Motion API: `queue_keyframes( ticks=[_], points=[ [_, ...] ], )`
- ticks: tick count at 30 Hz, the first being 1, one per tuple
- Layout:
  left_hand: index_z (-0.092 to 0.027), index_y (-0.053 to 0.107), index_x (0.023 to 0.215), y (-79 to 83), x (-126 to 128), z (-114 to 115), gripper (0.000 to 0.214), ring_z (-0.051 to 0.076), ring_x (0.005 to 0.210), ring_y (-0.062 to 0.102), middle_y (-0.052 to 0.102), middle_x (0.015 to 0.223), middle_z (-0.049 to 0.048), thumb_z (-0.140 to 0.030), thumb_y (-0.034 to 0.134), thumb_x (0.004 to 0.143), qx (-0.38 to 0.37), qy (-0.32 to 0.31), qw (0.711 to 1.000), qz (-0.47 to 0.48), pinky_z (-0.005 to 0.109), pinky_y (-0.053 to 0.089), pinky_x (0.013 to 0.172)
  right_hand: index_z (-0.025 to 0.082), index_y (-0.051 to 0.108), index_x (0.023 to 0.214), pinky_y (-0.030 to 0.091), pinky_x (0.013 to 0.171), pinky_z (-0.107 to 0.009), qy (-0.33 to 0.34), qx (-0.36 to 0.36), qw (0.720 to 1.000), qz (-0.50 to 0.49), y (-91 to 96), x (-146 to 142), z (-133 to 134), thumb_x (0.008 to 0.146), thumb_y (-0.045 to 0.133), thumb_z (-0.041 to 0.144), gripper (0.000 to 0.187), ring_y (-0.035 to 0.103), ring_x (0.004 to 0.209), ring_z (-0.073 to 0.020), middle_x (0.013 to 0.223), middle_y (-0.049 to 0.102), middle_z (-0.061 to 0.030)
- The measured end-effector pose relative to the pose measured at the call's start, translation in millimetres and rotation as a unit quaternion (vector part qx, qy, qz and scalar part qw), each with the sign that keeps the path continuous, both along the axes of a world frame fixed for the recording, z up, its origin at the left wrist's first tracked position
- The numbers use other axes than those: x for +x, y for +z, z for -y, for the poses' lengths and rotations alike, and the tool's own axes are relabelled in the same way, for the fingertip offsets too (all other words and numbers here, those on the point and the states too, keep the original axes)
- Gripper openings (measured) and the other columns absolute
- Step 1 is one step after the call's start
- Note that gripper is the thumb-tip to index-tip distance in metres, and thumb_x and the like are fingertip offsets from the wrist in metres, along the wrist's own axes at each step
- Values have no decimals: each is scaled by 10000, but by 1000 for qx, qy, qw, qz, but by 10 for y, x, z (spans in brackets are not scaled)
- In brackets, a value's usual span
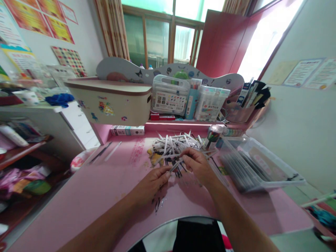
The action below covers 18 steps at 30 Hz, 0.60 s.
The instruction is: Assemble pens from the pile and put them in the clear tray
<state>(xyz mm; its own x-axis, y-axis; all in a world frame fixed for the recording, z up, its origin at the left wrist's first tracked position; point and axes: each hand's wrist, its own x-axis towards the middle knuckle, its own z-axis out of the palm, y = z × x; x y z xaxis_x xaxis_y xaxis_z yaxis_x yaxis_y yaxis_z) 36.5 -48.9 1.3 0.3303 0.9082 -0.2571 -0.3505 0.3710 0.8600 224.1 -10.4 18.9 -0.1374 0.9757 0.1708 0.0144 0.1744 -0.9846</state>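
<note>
Pink bench (78, 206) runs under everything. At 9 o'clock, the left hand (151, 184) pinches a thin white plastic stick (175, 166) between clenched fingers (165, 171); the right hand (198, 167) appears to grip its other end. Above them at 12 o'clock lies a loose heap of white sticks (174, 145). At 3 o'clock, a clear plastic tray (258, 164) holds slender dark pens.

Home study, pink desk (78, 206), wall posters (36, 17)
</note>
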Motion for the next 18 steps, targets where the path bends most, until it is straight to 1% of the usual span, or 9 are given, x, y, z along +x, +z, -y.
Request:
queue_keyframes(
  ticks=[2, 5, 7, 10, 12, 16, 18],
  points=[
    [-212, 741, 1048, 11, 9, 4, 353, 137, 666, 653, 721, 871, 60, -342, 832, 733, -23, -5, 1000, 4, 201, 435, 529, 202, 662, 803, 278, 453, -202, -8, -2, 1000, 3, 21, 11, 1, 783, 643, 369, 170, 362, 493, -86, 591, 470, 57],
    [-207, 735, 1048, 32, 12, 0, 367, 153, 711, 673, 719, 862, 57, -341, 839, 723, -39, 0, 999, 0, 205, 453, 556, 201, 664, 782, 283, 458, -202, -24, 1, 1000, 5, 44, 20, 6, 784, 632, 362, 164, 357, 484, -89, 546, 423, 69],
    [-201, 741, 1025, 50, 7, -10, 364, 151, 697, 661, 712, 840, 54, -346, 847, 709, -30, -10, 999, -7, 201, 434, 533, 200, 667, 792, 284, 459, -200, -17, 2, 1000, 5, 37, 20, 6, 788, 635, 354, 157, 358, 483, -87, 547, 423, 71],
    [-191, 748, 929, 70, -1, -21, 334, 147, 663, 633, 679, 755, 39, -345, 877, 662, -6, -31, 999, -20, 202, 414, 514, 202, 667, 816, 283, 454, -197, 1, -2, 1000, 3, -2, 17, 1, 797, 647, 363, 163, 367, 487, -82, 584, 462, 65],
    [-204, 737, 944, 71, -4, -21, 328, 133, 621, 606, 643, 694, 13, -387, 848, 696, 1, -15, 1000, -15, 200, 399, 508, 204, 665, 838, 291, 453, -198, 9, -4, 1000, 1, -33, 16, -6, 812, 646, 382, 181, 376, 485, -82, 591, 468, 66],
    [-192, 716, 961, 52, -16, -15, 341, 93, 484, 480, 539, 588, -33, -440, 799, 743, 14, -37, 998, -44, 197, 302, 448, 205, 637, 865, 285, 442, -202, 6, -9, 1000, -14, -61, 9, -16, 845, 623, 405, 202, 363, 456, -83, 547, 431, 82],
    [-190, 710, 966, 40, -26, -19, 340, 92, 475, 462, 518, 576, -39, -451, 781, 759, 24, -44, 997, -56, 200, 300, 450, 205, 619, 865, 275, 440, -203, 7, -11, 1000, -20, -55, 0, -14, 849, 618, 403, 198, 356, 448, -80, 544, 423, 87]
  ],
)
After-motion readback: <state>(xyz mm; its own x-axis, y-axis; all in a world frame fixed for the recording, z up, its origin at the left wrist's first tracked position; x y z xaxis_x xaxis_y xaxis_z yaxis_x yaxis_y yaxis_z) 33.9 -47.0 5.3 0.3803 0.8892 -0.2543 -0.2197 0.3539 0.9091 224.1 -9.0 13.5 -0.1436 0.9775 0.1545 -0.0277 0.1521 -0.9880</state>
